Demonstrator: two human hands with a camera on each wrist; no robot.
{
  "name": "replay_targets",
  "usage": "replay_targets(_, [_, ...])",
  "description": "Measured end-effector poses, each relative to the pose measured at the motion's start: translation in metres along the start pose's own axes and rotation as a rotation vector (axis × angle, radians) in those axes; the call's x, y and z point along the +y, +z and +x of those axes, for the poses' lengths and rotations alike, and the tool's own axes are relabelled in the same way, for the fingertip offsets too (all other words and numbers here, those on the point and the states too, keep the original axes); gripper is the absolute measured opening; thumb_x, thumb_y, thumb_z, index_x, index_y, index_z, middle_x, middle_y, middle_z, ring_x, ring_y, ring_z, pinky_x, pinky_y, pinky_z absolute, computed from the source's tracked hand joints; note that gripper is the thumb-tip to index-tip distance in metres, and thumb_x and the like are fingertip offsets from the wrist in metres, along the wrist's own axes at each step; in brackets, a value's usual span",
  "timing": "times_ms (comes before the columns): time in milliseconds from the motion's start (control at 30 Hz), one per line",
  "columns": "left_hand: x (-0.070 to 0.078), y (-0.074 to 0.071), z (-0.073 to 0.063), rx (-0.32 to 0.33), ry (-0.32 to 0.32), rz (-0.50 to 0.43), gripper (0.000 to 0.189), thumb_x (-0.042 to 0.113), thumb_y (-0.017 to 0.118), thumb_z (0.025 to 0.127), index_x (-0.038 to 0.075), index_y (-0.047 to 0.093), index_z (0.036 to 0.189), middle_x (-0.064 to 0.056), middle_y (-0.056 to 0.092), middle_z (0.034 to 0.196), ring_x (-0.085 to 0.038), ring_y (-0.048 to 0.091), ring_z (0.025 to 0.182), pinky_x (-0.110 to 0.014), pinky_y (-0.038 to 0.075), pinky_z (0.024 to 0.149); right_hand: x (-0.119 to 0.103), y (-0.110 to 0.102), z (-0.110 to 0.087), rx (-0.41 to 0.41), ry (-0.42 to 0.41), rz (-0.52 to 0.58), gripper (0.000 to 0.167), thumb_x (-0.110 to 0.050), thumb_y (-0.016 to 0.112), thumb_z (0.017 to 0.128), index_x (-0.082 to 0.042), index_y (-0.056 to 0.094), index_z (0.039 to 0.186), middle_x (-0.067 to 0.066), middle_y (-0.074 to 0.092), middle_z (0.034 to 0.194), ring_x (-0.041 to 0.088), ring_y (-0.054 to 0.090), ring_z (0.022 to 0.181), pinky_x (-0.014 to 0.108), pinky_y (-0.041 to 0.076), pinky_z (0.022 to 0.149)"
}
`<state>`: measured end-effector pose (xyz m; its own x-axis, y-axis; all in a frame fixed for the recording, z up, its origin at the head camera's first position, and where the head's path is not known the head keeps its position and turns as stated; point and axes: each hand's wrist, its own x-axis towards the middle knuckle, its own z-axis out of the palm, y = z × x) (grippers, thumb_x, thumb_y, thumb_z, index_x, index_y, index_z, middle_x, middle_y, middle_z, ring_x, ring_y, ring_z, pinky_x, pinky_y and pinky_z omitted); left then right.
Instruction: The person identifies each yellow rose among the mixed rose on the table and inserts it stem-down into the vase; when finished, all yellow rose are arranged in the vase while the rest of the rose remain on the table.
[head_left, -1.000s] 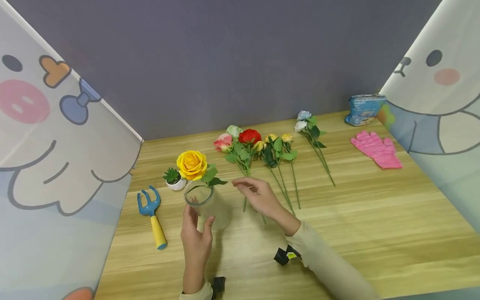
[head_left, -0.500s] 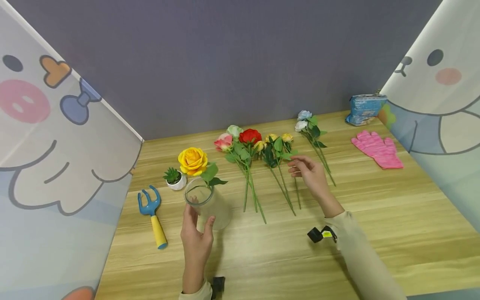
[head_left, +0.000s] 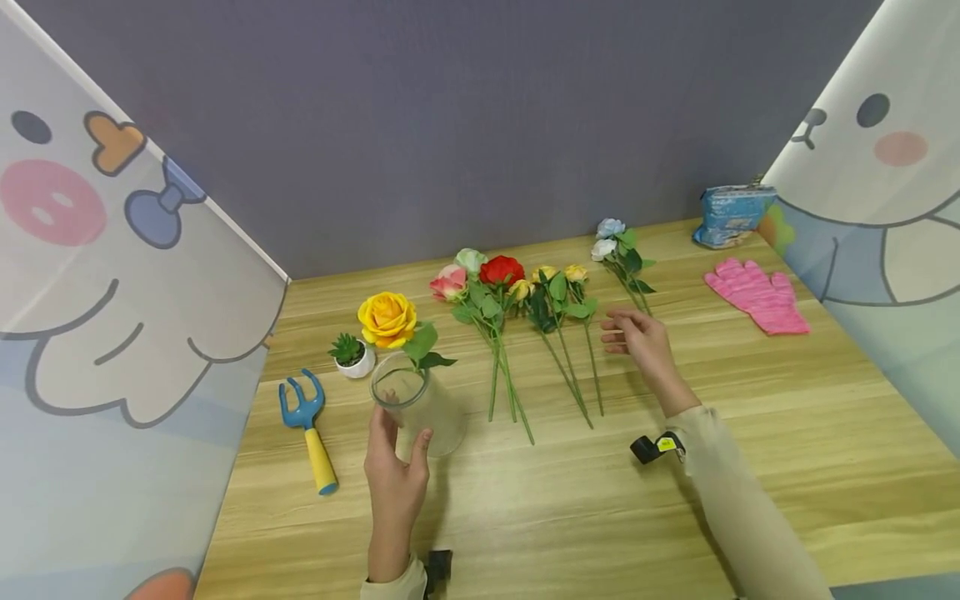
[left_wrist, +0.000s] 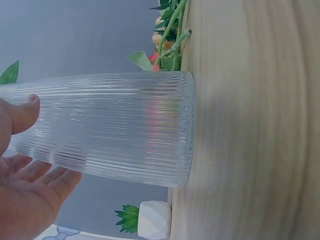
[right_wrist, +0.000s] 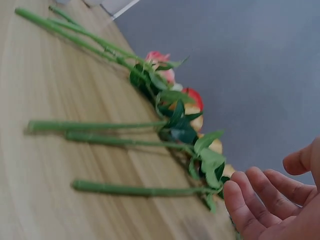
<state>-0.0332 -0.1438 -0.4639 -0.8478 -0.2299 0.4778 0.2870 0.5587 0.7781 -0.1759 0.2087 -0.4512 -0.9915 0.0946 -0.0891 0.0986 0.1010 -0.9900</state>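
My left hand (head_left: 396, 479) holds a ribbed clear glass vase (left_wrist: 115, 130), thumb on one side and fingers on the other. The vase stands on the table. From its mouth rises a large yellow rose (head_left: 387, 319) with green leaves. My right hand (head_left: 641, 350) hovers above the table with nothing in it, its fingers loosely bent. It lies between the small yellow roses (head_left: 576, 273) and the blue and white flowers (head_left: 609, 237), hiding the lower stems of the latter. In the right wrist view, leaves of a yellow rose stem (right_wrist: 145, 190) appear just beyond the fingertips.
Left of the vase are a small potted succulent (head_left: 351, 354) and a blue hand fork (head_left: 309, 429) with a yellow handle. Pink, pale green and red roses (head_left: 502, 271) lie in the middle. At far right are a pink glove (head_left: 757, 297) and a blue packet (head_left: 733, 217).
My right hand has moved right, from beside the vase past the yellow roses to near the blue and white flowers. The left hand keeps its hold; the yellow rose leans slightly differently.
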Motion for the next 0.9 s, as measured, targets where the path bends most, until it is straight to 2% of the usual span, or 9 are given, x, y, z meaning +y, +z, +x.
replay_targets(100, [0.000,0.000,0.000,0.003,0.002,0.002,0.077,-0.013,0.076,0.085,-0.010,0.036,0.151,-0.031,0.047,0.150,-0.052,0.050,0.135,-0.046,0.042,0.110,0.005,-0.002,0.003,-0.004,0.034,0.012,0.046,-0.017,0.040,0.112,0.016,0.047,0.142,-0.002,0.070,0.097,0.001,0.070,0.078,0.024,0.064,0.077])
replay_targets(300, [-0.001,0.000,0.000,0.004,0.025,-0.007,0.078,-0.014,0.076,0.085,-0.012,0.036,0.151,-0.033,0.046,0.149,-0.054,0.050,0.134,-0.017,0.035,0.114,0.012,-0.004,0.009,-0.008,0.084,0.033,0.047,-0.017,0.038,0.112,0.016,0.044,0.145,-0.004,0.069,0.096,0.001,0.070,0.077,0.024,0.064,0.077])
replay_targets(367, [-0.001,0.000,0.000,0.007,0.034,-0.011,0.078,-0.015,0.076,0.084,-0.012,0.036,0.151,-0.033,0.046,0.148,-0.055,0.049,0.134,-0.012,0.033,0.112,0.013,-0.004,0.011,-0.014,0.098,0.041,0.048,-0.017,0.038,0.112,0.017,0.043,0.146,-0.002,0.069,0.097,0.002,0.071,0.077,0.025,0.064,0.077])
replay_targets(500, [-0.002,0.001,0.000,0.014,0.042,-0.014,0.077,-0.016,0.076,0.084,-0.013,0.036,0.150,-0.034,0.047,0.147,-0.055,0.050,0.133,-0.011,0.033,0.112,0.017,-0.004,0.015,-0.036,0.124,0.036,0.048,-0.017,0.039,0.112,0.017,0.042,0.146,0.007,0.071,0.105,0.003,0.072,0.078,0.026,0.065,0.078])
replay_targets(633, [-0.002,0.001,0.001,0.017,0.044,-0.017,0.077,-0.016,0.076,0.083,-0.013,0.036,0.150,-0.034,0.047,0.147,-0.055,0.050,0.133,-0.011,0.033,0.112,0.019,-0.005,0.020,-0.092,0.142,-0.034,0.050,-0.021,0.039,0.113,0.015,0.043,0.148,0.028,0.066,0.125,0.002,0.072,0.082,0.025,0.064,0.081])
replay_targets(700, [-0.002,0.001,0.001,0.018,0.044,-0.020,0.077,-0.016,0.076,0.083,-0.013,0.036,0.150,-0.034,0.047,0.148,-0.055,0.050,0.133,-0.011,0.033,0.113,0.020,-0.006,0.024,-0.137,0.150,-0.074,0.052,-0.024,0.038,0.113,0.014,0.041,0.149,0.034,0.060,0.134,0.002,0.071,0.084,0.025,0.064,0.083])
replay_targets(800, [-0.003,0.001,0.001,0.019,0.046,-0.024,0.078,-0.017,0.075,0.083,-0.012,0.036,0.150,-0.034,0.047,0.148,-0.055,0.050,0.132,-0.011,0.033,0.113,0.021,-0.007,0.031,-0.196,0.169,-0.112,0.055,-0.026,0.038,0.113,0.015,0.039,0.150,0.037,0.055,0.140,0.003,0.071,0.085,0.024,0.063,0.083])
replay_targets(900, [-0.004,0.001,0.000,0.018,0.050,-0.024,0.078,-0.018,0.075,0.083,-0.012,0.036,0.150,-0.034,0.047,0.148,-0.056,0.050,0.132,-0.012,0.033,0.113,0.021,-0.008,0.036,-0.235,0.187,-0.106,0.055,-0.024,0.039,0.112,0.016,0.038,0.150,0.038,0.055,0.138,0.004,0.071,0.084,0.025,0.064,0.082])
